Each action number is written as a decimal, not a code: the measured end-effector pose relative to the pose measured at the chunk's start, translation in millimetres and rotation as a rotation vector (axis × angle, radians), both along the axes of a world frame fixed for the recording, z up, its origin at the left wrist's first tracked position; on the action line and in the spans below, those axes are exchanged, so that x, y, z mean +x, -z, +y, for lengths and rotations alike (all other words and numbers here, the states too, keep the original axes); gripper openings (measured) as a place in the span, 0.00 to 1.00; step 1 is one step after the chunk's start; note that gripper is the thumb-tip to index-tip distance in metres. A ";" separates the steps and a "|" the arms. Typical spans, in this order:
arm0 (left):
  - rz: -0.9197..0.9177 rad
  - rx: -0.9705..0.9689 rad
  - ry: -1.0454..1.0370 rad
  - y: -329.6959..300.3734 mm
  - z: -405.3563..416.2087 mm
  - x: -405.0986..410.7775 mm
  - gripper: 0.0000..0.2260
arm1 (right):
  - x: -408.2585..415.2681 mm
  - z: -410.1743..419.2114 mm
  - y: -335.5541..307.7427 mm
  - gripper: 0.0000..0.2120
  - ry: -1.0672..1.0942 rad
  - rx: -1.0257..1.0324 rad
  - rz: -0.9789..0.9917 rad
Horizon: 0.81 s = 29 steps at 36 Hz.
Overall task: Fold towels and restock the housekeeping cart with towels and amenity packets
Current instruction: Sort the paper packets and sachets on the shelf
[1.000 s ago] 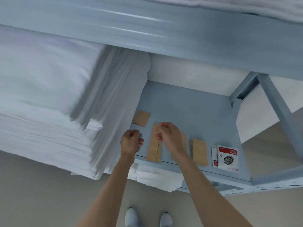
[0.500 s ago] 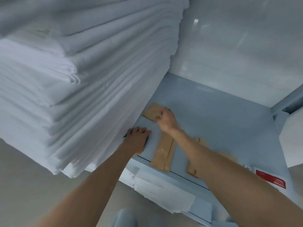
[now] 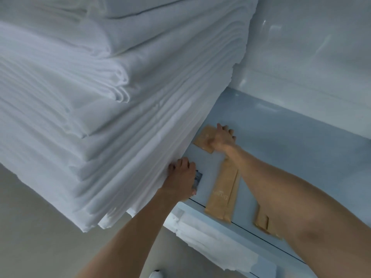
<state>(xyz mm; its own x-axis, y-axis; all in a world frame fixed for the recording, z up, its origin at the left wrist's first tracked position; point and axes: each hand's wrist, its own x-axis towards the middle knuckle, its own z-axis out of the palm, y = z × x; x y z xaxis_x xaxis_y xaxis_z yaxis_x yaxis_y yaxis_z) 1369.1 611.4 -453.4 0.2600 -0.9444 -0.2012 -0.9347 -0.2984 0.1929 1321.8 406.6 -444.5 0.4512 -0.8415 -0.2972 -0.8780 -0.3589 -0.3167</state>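
A tall stack of folded white towels (image 3: 100, 117) fills the left of the blue cart shelf (image 3: 291, 157). Beside it lies a small square brown amenity packet (image 3: 203, 137); my right hand (image 3: 222, 140) pinches its right edge with curled fingers. Two long brown packets (image 3: 222, 193) lie side by side near the shelf's front edge. My right forearm partly covers another brown packet (image 3: 263, 217). My left hand (image 3: 180, 177) rests flat on the shelf, fingertips against the base of the towel stack. A small grey item (image 3: 198, 175) shows under its palm.
The underside of an upper shelf (image 3: 311, 47) hangs close above. More white towels (image 3: 200, 229) lie on the lower shelf below the front edge. Beige floor (image 3: 40, 237) is at the left, and a white shoe tip (image 3: 156, 274) shows at the bottom.
My view has moved in close under the upper shelf. My right hand reached back to the square packet and took hold of it. My left hand settled against the towel stack.
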 end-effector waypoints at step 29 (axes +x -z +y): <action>1.607 -0.421 -0.689 -116.2 49.3 -40.6 0.10 | -111.3 127.1 -141.9 0.05 0.791 0.496 -1.220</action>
<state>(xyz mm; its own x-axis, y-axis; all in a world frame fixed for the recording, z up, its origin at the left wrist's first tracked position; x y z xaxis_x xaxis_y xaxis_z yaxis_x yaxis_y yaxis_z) 1328.5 660.7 -337.2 0.4005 -0.8111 -0.4263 0.4824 -0.2089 0.8507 1210.5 533.6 -302.6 0.1203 -0.9066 -0.4045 0.0873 0.4155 -0.9054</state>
